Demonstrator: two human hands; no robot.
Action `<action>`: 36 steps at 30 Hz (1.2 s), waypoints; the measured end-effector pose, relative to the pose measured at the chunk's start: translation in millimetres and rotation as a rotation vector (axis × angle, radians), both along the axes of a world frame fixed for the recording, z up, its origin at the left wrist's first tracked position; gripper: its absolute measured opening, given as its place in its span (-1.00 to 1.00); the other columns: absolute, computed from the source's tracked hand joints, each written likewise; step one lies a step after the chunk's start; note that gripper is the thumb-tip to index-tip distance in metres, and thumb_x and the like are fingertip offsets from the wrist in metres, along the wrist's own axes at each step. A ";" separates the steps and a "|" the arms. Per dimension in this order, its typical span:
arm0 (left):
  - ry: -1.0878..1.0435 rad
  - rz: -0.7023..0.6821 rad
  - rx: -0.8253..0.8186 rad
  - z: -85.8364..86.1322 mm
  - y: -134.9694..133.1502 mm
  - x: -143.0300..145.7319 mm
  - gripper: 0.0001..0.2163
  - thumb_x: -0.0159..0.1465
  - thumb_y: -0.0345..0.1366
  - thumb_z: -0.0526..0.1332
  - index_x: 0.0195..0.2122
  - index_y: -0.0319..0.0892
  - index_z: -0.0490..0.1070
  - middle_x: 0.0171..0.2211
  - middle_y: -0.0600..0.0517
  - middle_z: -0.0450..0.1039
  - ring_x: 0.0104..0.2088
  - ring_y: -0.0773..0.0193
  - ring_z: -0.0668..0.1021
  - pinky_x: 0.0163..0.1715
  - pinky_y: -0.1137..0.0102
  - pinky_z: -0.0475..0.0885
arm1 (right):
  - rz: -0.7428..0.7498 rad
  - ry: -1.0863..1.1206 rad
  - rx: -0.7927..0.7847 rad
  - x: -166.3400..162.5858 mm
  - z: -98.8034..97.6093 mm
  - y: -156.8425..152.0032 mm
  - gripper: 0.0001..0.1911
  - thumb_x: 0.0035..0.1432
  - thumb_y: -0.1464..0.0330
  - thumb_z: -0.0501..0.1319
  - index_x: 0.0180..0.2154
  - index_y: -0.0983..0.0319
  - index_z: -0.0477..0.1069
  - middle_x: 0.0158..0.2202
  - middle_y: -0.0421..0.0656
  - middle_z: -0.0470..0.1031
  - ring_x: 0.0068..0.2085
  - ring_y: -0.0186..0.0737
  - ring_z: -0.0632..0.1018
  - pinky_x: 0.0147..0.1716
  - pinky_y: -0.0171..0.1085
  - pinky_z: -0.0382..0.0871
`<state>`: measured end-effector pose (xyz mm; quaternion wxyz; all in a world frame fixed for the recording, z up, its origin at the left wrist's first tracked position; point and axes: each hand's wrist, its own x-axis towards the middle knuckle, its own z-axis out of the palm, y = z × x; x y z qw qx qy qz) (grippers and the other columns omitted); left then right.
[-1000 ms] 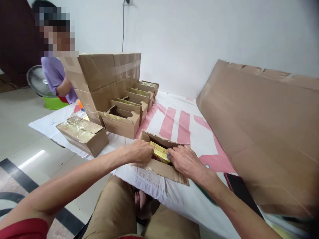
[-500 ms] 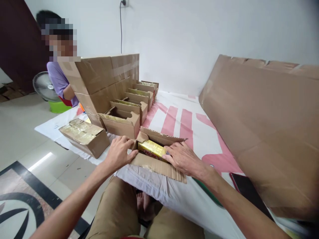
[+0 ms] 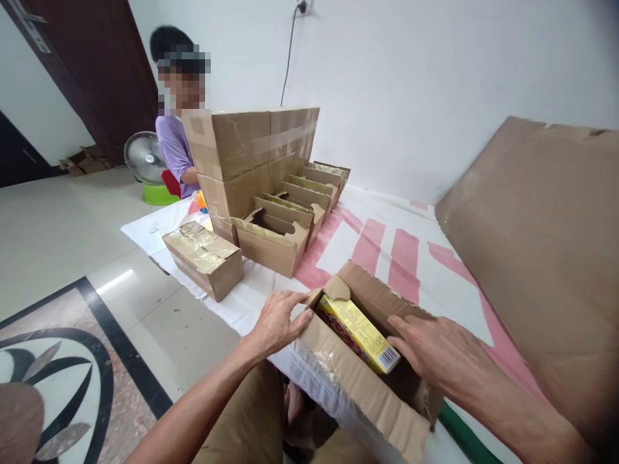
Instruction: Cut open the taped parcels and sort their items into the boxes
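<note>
An open cardboard box point(image 3: 377, 399) stands at the table's near edge in front of me. Inside lies a yellow carton point(image 3: 360, 328) with red print and a barcode on its end, pushed toward the box's left end. My left hand point(image 3: 280, 322) grips the box's left corner, thumb and fingers on its edge. Over the box's right part reaches my right hand point(image 3: 430, 345), fingers stretched out and slightly apart beside the yellow carton's right end. Whether its fingertips touch the carton I cannot tell.
Left of the box sits a taped cardboard box point(image 3: 203, 258). Behind are open boxes in a row point(image 3: 273, 241) and a stacked wall of cartons point(image 3: 242, 145). A co-worker point(image 3: 174, 148) is at the far left, near a fan point(image 3: 145, 158). A large cardboard sheet point(image 3: 546, 245) leans at the right.
My view has turned, and the box now appears further right, closer and angled. My right hand has come off the yellow carton, uncovering its barcode end. The left hand stays on the box's corner.
</note>
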<state>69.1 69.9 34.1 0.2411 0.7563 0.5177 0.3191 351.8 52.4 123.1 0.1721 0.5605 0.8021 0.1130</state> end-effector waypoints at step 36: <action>-0.109 -0.369 0.499 19.3 4.9 26.9 -0.83 0.37 -0.29 0.24 -0.07 -0.15 0.55 -0.08 -0.13 0.64 0.05 0.05 0.62 0.08 0.09 0.53 | -0.188 0.367 -0.086 -23.8 24.1 -17.2 -0.67 0.24 0.28 0.10 -0.04 0.22 0.50 -0.13 0.01 0.68 -0.13 0.08 0.67 -0.23 -0.14 0.38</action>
